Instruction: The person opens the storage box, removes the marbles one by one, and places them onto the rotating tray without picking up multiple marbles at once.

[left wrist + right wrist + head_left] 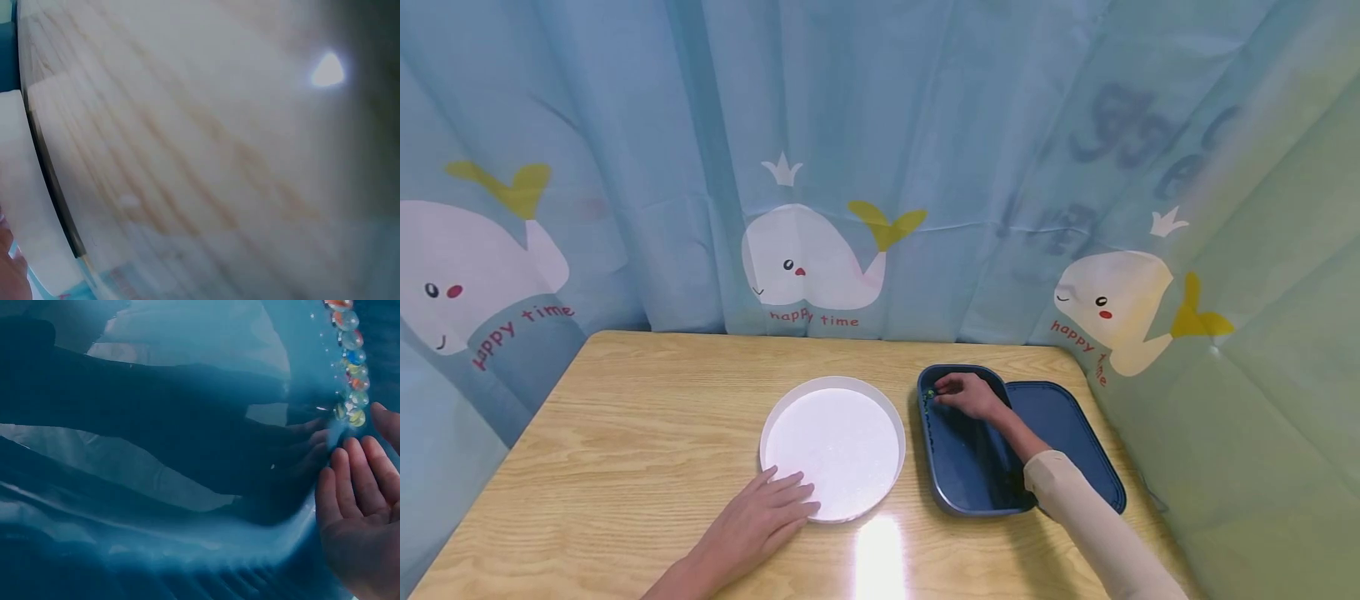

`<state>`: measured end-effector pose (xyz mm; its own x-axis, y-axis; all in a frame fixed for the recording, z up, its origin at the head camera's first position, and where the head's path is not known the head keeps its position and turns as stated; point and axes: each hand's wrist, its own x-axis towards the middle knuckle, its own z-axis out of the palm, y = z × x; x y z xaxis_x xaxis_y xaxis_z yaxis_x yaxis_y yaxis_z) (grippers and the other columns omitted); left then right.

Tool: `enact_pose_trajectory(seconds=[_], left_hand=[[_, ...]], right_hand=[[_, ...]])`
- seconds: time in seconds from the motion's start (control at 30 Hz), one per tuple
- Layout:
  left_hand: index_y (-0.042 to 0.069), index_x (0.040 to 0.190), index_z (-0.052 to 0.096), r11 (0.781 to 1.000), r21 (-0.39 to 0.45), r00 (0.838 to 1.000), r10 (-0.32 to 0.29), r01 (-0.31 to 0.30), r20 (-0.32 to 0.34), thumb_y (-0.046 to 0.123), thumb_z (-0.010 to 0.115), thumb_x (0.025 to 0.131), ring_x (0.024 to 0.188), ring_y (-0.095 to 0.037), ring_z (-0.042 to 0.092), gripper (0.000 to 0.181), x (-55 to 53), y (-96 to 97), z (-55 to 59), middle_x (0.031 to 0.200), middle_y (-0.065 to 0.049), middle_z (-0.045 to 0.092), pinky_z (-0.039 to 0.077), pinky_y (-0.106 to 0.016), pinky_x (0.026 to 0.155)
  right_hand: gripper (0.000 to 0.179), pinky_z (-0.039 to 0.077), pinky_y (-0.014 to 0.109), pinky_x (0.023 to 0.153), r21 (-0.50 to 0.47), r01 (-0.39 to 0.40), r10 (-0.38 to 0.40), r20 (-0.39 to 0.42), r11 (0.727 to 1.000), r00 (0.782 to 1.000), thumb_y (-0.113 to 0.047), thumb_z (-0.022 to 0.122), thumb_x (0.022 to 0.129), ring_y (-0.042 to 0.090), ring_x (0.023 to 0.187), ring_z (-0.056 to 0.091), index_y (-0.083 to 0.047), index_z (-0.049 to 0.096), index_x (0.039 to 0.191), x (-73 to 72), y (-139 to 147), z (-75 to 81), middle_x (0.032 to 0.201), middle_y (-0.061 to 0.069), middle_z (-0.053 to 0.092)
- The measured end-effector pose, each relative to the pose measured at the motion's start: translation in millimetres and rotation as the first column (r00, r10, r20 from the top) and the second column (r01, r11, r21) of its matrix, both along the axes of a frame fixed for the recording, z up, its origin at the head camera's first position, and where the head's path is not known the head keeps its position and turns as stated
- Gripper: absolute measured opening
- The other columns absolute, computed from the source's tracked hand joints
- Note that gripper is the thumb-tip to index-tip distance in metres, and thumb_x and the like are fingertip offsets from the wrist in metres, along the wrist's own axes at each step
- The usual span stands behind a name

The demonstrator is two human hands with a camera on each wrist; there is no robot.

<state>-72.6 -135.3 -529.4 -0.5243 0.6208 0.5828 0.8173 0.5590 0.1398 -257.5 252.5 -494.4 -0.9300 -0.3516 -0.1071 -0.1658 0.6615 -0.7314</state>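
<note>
My left hand (760, 517) lies with fingers extended over the near-left rim of a round white tray (842, 450). In the left wrist view, only a bit of that hand (12, 275) shows beside the tray's white side wall (31, 200). My right hand (968, 395) reaches into a dark blue rectangular container (958, 475), near its far-left corner. Glass marbles (356, 381) with coloured swirls line up along the container's wall. In the right wrist view, the fingertips and thumb of the right hand (365, 506) are apart, close to the end marble; nothing shows between them.
A blue lid or second shallow tray (1078, 442) lies to the right of the container, partly under it. The wooden table (647, 433) ends at a blue curtain (850, 125) with whale prints at the back and right.
</note>
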Motion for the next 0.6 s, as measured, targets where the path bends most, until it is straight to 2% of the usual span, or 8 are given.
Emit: enact_pose_trajectory(seconds=[0.07,0.23,0.6], left_hand=[[0.018,0.112,0.075,1.000,-0.003,1.000,0.005,-0.005,0.003,0.029,0.052,0.104,0.115,-0.025,0.064,0.027,0.4,0.6,0.2,0.120,-0.002,0.071,0.022,-0.036,0.118],[0.019,0.111,0.076,1.000,0.000,1.000,0.013,-0.013,-0.005,0.031,0.047,0.106,0.115,-0.025,0.064,0.031,-0.2,2.7,-1.6,0.120,-0.002,0.071,0.025,-0.038,0.116],[0.019,0.110,0.076,1.000,-0.005,1.000,0.024,-0.024,-0.011,0.035,0.036,0.110,0.114,-0.025,0.064,0.043,-0.2,2.7,-1.2,0.118,-0.003,0.071,0.019,-0.035,0.119]], right_hand=[[0.025,0.057,0.039,0.078,0.000,-0.001,0.001,-0.014,1.000,1.000,-0.008,0.071,0.091,0.032,0.099,0.067,0.008,0.068,0.111,-1.0,-0.2,-2.1,0.102,0.016,0.071],[0.019,0.057,0.035,0.073,0.007,0.021,-0.021,-0.038,1.000,0.999,-0.004,0.070,0.091,0.029,0.093,0.068,0.006,0.070,0.107,-1.0,-0.9,-6.2,0.096,0.012,0.072],[0.014,0.056,0.032,0.069,0.062,0.109,-0.104,-0.086,0.992,0.991,-0.007,0.071,0.091,0.019,0.083,0.069,-0.002,0.075,0.103,-1.1,-9.1,-14.2,0.092,0.005,0.073]])
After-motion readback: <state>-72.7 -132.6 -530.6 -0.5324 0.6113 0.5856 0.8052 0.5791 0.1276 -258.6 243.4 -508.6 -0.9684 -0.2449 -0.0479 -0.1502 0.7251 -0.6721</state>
